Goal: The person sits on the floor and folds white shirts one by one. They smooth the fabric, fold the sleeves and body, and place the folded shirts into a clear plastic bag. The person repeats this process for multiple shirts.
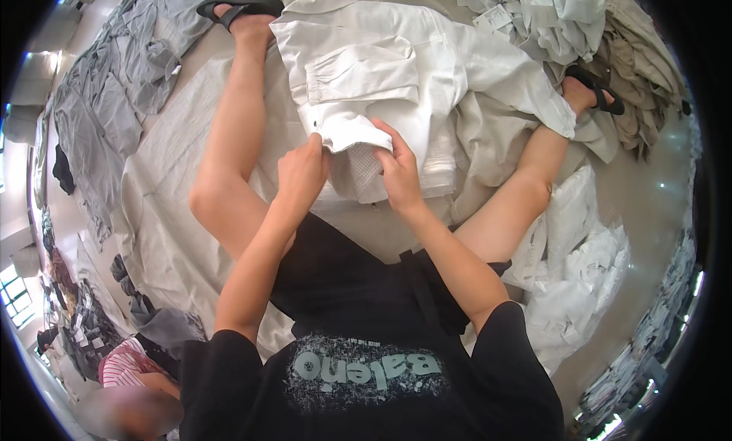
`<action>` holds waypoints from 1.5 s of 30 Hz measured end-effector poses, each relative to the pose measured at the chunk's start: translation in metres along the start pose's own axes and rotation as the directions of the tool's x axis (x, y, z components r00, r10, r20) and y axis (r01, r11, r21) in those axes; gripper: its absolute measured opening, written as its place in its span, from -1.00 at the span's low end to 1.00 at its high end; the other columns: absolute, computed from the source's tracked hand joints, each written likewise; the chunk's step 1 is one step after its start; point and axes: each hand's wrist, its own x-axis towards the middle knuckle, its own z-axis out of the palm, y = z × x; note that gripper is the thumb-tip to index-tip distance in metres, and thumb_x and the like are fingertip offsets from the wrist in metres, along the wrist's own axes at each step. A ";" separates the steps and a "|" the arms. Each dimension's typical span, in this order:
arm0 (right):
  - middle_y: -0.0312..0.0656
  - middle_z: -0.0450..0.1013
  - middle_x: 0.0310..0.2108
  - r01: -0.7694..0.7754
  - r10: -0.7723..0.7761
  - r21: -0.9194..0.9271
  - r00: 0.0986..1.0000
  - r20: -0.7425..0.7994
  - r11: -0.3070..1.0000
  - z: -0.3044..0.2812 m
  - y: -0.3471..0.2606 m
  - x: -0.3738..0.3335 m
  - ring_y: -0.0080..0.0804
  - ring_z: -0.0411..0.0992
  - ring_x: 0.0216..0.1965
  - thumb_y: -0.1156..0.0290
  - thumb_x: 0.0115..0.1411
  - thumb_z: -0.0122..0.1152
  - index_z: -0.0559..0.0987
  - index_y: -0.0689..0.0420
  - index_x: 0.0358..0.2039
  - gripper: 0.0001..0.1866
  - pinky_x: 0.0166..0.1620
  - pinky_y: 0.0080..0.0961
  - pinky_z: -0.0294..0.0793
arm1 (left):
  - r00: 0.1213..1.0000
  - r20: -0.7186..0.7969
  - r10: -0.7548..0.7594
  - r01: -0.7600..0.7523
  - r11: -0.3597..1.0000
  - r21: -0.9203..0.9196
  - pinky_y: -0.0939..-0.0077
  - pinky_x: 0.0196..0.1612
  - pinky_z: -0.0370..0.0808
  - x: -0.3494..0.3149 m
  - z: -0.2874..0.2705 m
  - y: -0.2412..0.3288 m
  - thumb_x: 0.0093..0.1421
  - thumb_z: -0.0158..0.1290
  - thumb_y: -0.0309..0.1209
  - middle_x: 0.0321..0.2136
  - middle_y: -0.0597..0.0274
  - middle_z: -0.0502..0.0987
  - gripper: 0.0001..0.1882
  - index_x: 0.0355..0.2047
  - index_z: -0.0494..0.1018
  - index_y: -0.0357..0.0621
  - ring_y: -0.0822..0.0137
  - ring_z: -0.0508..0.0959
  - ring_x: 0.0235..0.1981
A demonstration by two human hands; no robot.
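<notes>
A white long-sleeved garment (450, 52) lies spread between my legs, one gathered sleeve end (358, 78) folded over its front and the other sleeve stretching toward my right foot. My left hand (303, 168) is closed in a pinch on the garment's near edge. On the other side of that edge, my right hand (398, 166) grips the fabric between thumb and fingers. Between the two hands the raised edge shows a greyish checked or mesh-like inner side (358, 172). Beneath the garment, next to my right hand, is clear plastic wrapping (438, 166).
Beige cloth (171, 212) covers the floor under me. Grey garments (114, 90) are heaped at far left, white packaged items (564, 2) and brown garments (629, 75) at far right. White plastic bags (572, 273) lie beside my right leg. Another person (126, 365) is at lower left.
</notes>
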 end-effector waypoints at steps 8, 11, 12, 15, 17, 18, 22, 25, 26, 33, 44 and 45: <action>-0.21 0.53 0.15 -0.095 0.093 0.167 0.996 0.019 0.981 -0.003 -0.004 -0.001 -0.56 0.47 0.10 0.51 0.47 0.02 0.38 0.18 0.47 -0.43 0.21 -0.58 0.44 | 0.999 0.025 -0.021 0.020 0.999 0.034 -0.08 -0.40 0.51 0.004 -0.023 0.011 0.27 0.21 -0.35 -0.56 -0.07 0.59 -0.78 -0.35 0.42 -0.20 -0.17 0.63 -0.48; -0.13 0.49 0.25 -0.035 0.021 0.151 0.996 0.087 0.988 -0.008 -0.002 -0.007 -0.44 0.43 0.25 0.27 0.57 -0.02 0.25 0.14 0.56 -0.38 0.35 -0.49 0.34 | 0.995 0.031 0.097 -0.098 0.994 0.054 -0.04 -0.41 0.50 0.002 -0.018 0.006 0.25 0.21 -0.38 -0.56 -0.05 0.57 -0.78 -0.38 0.40 -0.20 -0.16 0.61 -0.49; -0.10 0.46 0.31 0.046 -0.065 0.158 0.991 0.118 0.986 -0.016 0.006 -0.007 -0.39 0.39 0.32 0.15 0.60 -0.06 0.19 0.13 0.59 -0.34 0.41 -0.44 0.29 | 0.991 -0.015 0.134 -0.134 0.991 0.017 -0.02 -0.42 0.49 -0.004 -0.033 0.010 0.24 0.21 -0.40 -0.57 -0.04 0.55 -0.78 -0.39 0.39 -0.20 -0.16 0.60 -0.50; -0.04 0.33 0.45 0.033 -0.058 0.120 0.976 0.210 0.992 -0.018 0.003 0.001 -0.28 0.24 0.47 -0.12 0.62 -0.23 0.07 0.13 0.63 -0.21 0.52 -0.32 0.11 | 0.981 -0.131 0.146 -0.156 0.985 -0.070 0.02 -0.43 0.47 -0.027 -0.071 0.025 0.22 0.20 -0.48 -0.59 -0.03 0.49 -0.78 -0.42 0.35 -0.22 -0.14 0.56 -0.53; -0.02 0.21 0.55 -0.010 0.010 -0.001 0.961 0.276 1.000 -0.022 0.012 0.008 -0.25 0.18 0.53 -0.20 0.62 -0.32 0.04 0.16 0.64 -0.16 0.56 -0.30 0.04 | 0.980 -0.163 0.117 -0.144 0.976 -0.163 0.05 -0.46 0.44 -0.033 -0.072 0.019 0.19 0.19 -0.56 -0.58 -0.04 0.43 -0.78 -0.44 0.32 -0.23 -0.12 0.50 -0.56; 0.02 0.22 0.54 0.023 -0.016 -0.025 0.962 0.272 0.999 -0.023 0.024 0.015 -0.23 0.21 0.51 -0.15 0.63 -0.28 0.12 0.17 0.62 -0.20 0.54 -0.32 0.09 | 0.989 -0.136 0.065 -0.086 0.984 -0.156 0.03 -0.43 0.47 -0.036 -0.070 0.016 0.19 0.19 -0.53 -0.55 -0.04 0.47 -0.79 -0.43 0.33 -0.21 -0.13 0.54 -0.53; 0.08 0.42 0.35 0.211 -0.044 -0.443 0.933 0.358 0.871 -0.045 0.077 0.030 -0.08 0.38 0.35 0.09 0.53 0.03 0.45 0.19 0.41 -0.41 0.44 -0.25 0.28 | 0.982 -0.177 0.068 -0.101 0.978 -0.184 0.03 -0.43 0.47 -0.061 -0.051 0.029 0.19 0.19 -0.55 -0.53 -0.08 0.48 -0.80 -0.45 0.35 -0.20 -0.16 0.56 -0.51; 0.09 0.51 0.14 0.280 0.088 -0.695 0.892 0.443 0.662 -0.034 0.049 0.037 0.05 0.48 0.16 0.22 0.41 0.20 0.63 0.20 0.11 -0.61 0.24 -0.17 0.48 | 0.896 0.269 0.354 -0.304 0.929 -0.210 0.04 -0.34 0.57 -0.087 -0.006 0.013 0.20 0.24 -0.49 -0.41 -0.07 0.58 -0.88 -0.37 0.49 -0.21 -0.12 0.65 -0.39; 0.08 0.51 0.13 0.263 0.255 -0.826 0.866 0.429 0.498 -0.038 0.035 0.041 0.05 0.49 0.14 0.21 0.40 0.24 0.64 0.19 0.06 -0.64 0.18 -0.16 0.50 | 0.813 0.364 0.455 -0.350 0.881 -0.318 0.08 -0.33 0.58 -0.084 -0.012 0.010 0.22 0.24 -0.48 -0.39 -0.04 0.60 -0.90 -0.33 0.54 -0.21 -0.09 0.66 -0.39; 0.03 0.64 -0.06 0.422 -0.645 -0.901 0.662 0.382 -0.100 -0.023 -0.041 0.109 -0.02 0.58 0.06 0.41 0.20 0.34 0.71 0.03 0.05 -0.63 0.14 -0.20 0.55 | 0.936 -0.102 0.338 -0.352 0.913 -0.206 0.01 0.32 0.38 0.005 -0.022 0.007 0.38 0.20 -0.34 0.18 -0.17 0.51 -0.50 0.29 0.45 -0.13 -0.06 0.49 0.27; -0.07 0.54 0.31 0.585 -0.027 -0.709 0.778 0.627 0.392 -0.026 -0.122 0.171 -0.17 0.47 0.34 0.74 0.21 -0.06 0.56 -0.02 0.37 -0.27 0.40 -0.34 0.39 | 0.903 0.268 0.336 -0.315 0.942 -0.117 -0.18 0.62 -0.14 0.020 0.081 0.027 0.38 0.05 0.22 0.50 -0.23 0.22 -0.11 0.56 0.21 0.01 -0.28 0.02 0.59; -0.08 0.56 0.29 0.519 -0.045 -0.699 0.817 0.575 0.493 -0.028 -0.135 0.163 -0.23 0.51 0.29 0.71 0.26 -0.08 0.54 -0.06 0.39 -0.29 0.35 -0.38 0.44 | 0.857 0.421 0.296 -0.275 0.955 -0.112 -0.13 0.60 -0.01 0.028 0.070 0.023 0.41 0.04 0.12 0.48 -0.19 0.27 -0.21 0.52 0.28 0.00 -0.19 0.04 0.60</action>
